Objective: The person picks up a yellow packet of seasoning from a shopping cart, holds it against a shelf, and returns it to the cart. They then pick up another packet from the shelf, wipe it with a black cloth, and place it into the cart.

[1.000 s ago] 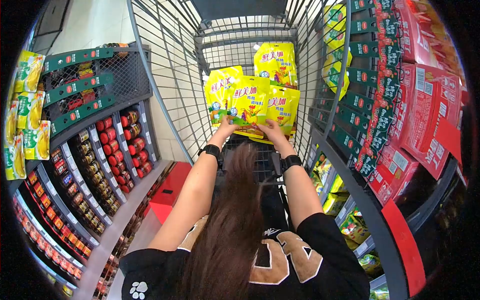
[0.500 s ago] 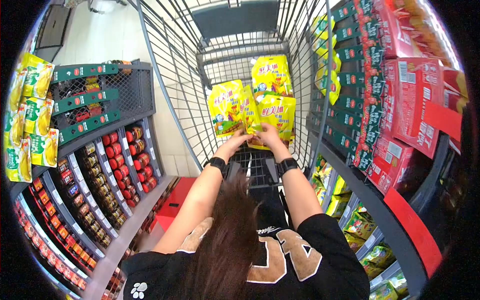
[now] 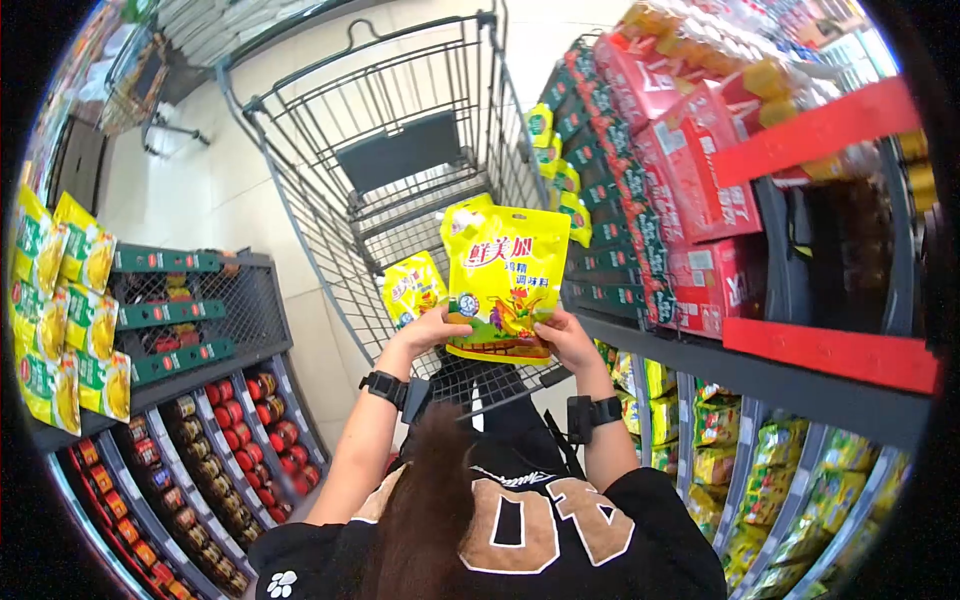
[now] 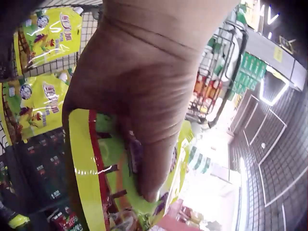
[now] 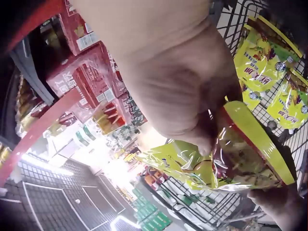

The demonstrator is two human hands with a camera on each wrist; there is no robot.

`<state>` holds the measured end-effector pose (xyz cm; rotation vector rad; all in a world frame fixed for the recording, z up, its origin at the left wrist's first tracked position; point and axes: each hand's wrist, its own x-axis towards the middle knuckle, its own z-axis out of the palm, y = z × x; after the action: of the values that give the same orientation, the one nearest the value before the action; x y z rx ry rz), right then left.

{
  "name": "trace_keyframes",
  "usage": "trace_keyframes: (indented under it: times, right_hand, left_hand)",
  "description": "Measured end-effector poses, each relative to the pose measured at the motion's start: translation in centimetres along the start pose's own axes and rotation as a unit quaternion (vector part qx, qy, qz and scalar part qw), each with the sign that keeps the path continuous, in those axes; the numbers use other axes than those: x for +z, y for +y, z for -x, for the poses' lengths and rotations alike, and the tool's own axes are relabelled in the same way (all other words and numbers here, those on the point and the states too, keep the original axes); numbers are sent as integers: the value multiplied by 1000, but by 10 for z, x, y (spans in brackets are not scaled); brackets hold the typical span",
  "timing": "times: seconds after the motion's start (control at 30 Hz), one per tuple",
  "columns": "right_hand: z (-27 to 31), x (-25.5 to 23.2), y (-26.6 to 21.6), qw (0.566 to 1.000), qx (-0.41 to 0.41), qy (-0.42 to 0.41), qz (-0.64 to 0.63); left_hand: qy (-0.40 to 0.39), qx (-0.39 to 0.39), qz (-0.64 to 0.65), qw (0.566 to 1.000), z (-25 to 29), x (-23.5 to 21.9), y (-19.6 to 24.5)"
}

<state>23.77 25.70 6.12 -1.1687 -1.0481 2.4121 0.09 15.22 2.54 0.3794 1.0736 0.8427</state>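
I hold a yellow pouch (image 3: 505, 280) with red print upright above the wire shopping cart (image 3: 300, 190). My left hand (image 3: 432, 328) grips its lower left edge, and my right hand (image 3: 568, 338) grips the lower right edge. In the left wrist view, the left hand's fingers (image 4: 144, 144) curl over the pouch (image 4: 96, 192). The right wrist view shows the right hand (image 5: 192, 106) pinching the pouch (image 5: 240, 159) at its red-lined edge. More yellow pouches (image 3: 412, 288) lie in the cart's basket, seen as pouches (image 4: 41, 41) and pouches (image 5: 264, 57) in the wrist views.
Red cartons (image 3: 700, 170) and green price tags fill the shelf close on the right. Green and yellow packets (image 3: 770, 480) sit below. On the left stand shelves of red-lidded jars (image 3: 250, 310) and hanging yellow packets (image 3: 60, 300). Another cart (image 3: 140, 80) stands far off.
Both hands were down at the fanned pouches in the cart basket. They have since risen toward me with one pouch held upright. The head view has tilted up the aisle.
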Motion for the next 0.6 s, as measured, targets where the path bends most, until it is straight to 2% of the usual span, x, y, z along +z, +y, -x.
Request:
trace_keyframes:
  times: [0.07, 0.13, 0.2, 0.27, 0.3, 0.33, 0.4, 0.43, 0.5, 0.6]
  right_hand:
    - [12, -3, -1, 1000, -19, -6, 2]
    - [31, 3, -12, 998, -40, 19, -42]
    - [50, 3, -22, 995, -74, 41, -58]
    - [70, -10, -26, 994, -63, 58, -71]
    - [80, -18, -25, 993, -87, 49, -70]
    - [91, -24, -26, 993, -74, 42, -79]
    - [121, -32, -29, 995, -99, -13, -14]
    - [139, -36, -31, 992, -123, -1, -29]
    - [175, -49, -30, 993, -101, -14, -55]
    - [213, -77, -2, 976, -204, 55, -55]
  left_hand:
    - [-31, 102, -79, 991, 11, 28, 22]
    - [-45, 91, -92, 991, 11, 47, 27]
    - [-21, 122, -92, 988, 11, 64, 20]
    - [-15, 100, -96, 990, 20, 91, 29]
    - [-1, 80, -126, 989, 24, 105, 36]
    - [-7, 119, -140, 983, 28, 124, 42]
    - [-62, 112, -113, 985, 18, 143, 32]
    - [-66, 121, -136, 981, 19, 158, 35]
    - [-74, 121, -184, 973, 21, 194, 35]
    - [-82, 99, -260, 957, 20, 252, 31]
